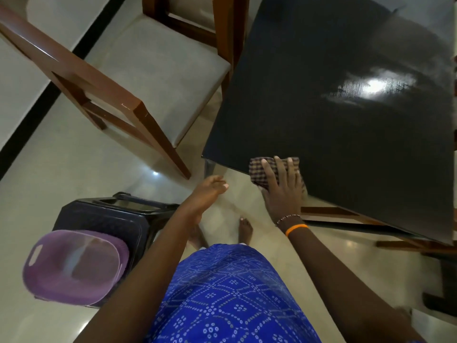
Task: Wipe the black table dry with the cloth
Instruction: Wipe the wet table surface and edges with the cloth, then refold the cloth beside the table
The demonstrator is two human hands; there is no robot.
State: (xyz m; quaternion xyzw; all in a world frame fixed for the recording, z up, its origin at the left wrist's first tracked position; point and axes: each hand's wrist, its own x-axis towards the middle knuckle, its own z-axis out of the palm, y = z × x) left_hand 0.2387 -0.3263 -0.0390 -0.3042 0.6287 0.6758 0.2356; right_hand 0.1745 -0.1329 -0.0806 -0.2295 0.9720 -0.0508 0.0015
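Black table [333, 115]: fills upper right of view, near corner pointing toward lower left. Sheen and streaky glare patch out toward far right of top, well away from near corner; reads as residual moisture, though could be plain lamp reflection on gloss. Rest of top looks matte and uniform, no obvious droplets or pooling. Judged: most of surface either done or never wet; can't separate the two from one view.

Wooden chair [138, 78], pale seat cushion, left of table, just beside its left edge. Black plastic stool [111, 216] below chair, off table's near corner, on floor. Purple basin [74, 266] sitting on stool's near edge, tilted toward camera; contents unclear.

Right hand [282, 191]: at table's near edge, just right of near corner. Fingers straight and spread, pressing flat on checked cloth [262, 173]. No pinch, no curl around fabric. Cloth bunched, lying on tabletop right at edge, part of it overhanging toward floor.

Left hand [210, 191]: off table, hovering over floor just short of near corner. Fingers extended, close together, relaxed, holding nothing, touching nothing.

Progress estimate: mid to late. Cloth at near-edge strip, consistent with an edge pass. Left to do, judged: glare zone at far right, if wet, plus far edge, which is out of view. Risk: overhanging cloth slipping off edge if pressure lifts.
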